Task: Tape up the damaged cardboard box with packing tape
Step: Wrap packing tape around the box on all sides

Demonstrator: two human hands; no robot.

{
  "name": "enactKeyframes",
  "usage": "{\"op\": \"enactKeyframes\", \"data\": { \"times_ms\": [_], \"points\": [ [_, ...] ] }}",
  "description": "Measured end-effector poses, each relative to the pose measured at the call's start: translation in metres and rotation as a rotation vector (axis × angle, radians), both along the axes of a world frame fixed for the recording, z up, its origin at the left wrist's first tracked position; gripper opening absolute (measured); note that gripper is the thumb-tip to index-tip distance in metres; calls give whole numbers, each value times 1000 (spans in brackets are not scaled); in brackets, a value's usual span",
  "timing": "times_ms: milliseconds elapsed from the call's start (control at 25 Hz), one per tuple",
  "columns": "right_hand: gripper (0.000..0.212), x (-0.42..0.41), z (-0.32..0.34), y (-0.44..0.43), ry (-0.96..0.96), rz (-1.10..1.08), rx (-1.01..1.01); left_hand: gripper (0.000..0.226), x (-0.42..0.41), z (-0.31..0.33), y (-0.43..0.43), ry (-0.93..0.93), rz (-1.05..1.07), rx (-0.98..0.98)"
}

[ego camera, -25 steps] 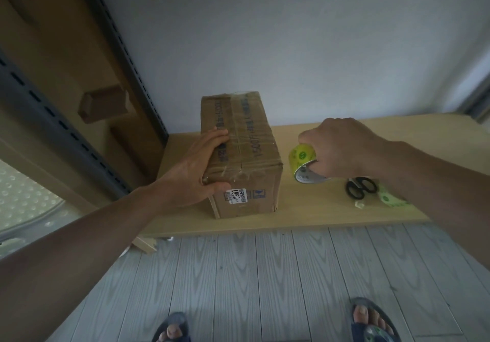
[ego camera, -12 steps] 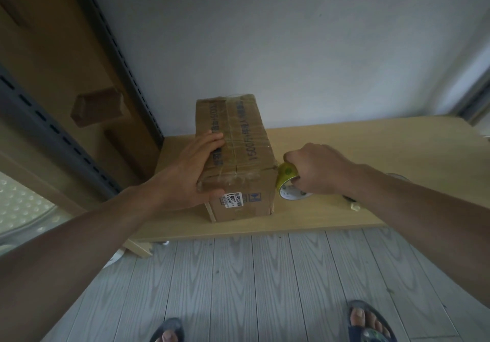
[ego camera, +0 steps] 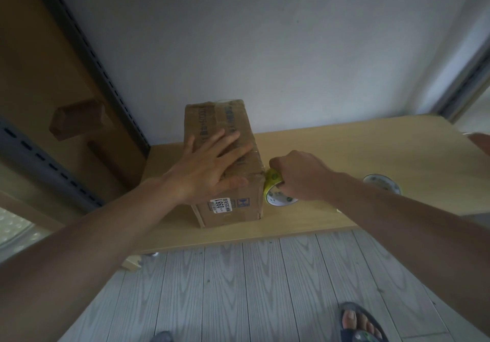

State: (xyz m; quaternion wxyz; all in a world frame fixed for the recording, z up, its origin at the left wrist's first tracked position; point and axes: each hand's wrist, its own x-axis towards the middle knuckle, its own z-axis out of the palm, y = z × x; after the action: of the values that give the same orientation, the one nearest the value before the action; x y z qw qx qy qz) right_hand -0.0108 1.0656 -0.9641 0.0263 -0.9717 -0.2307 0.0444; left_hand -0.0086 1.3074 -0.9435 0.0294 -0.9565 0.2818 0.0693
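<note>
Head view: my right hand (ego camera: 299,176) has its fingers curled round the packing tape roll (ego camera: 273,186), which touches the cardboard box (ego camera: 230,209) at its upper right edge near the front. Left hand (ego camera: 209,166) lies flat on top, fingers spread. Box's long axis runs away from me; probably the strip goes leftward across it.

We see everything through one wide-angle camera worn on the head, facing forward and steeply down. It looks across the table (ego camera: 344,142) to the wall (ego camera: 265,36) from within arm's reach, the box (ego camera: 238,214) near mid-frame, and takes in the floor (ego camera: 238,288) and a sandal (ego camera: 356,324) directly below us.
</note>
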Motion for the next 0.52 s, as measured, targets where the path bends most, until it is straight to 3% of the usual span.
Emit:
{"op": "enactKeyframes", "data": {
  "times_ms": [120, 520],
  "points": [
    [10, 1, -4, -6, -1, -13, -9, 71, 4, 8, -28, 54, 6, 32],
    [11, -2, -14, -13, 42, -81, 188, 60, 5, 2, -59, -11, 51, 60]
  ]
}}
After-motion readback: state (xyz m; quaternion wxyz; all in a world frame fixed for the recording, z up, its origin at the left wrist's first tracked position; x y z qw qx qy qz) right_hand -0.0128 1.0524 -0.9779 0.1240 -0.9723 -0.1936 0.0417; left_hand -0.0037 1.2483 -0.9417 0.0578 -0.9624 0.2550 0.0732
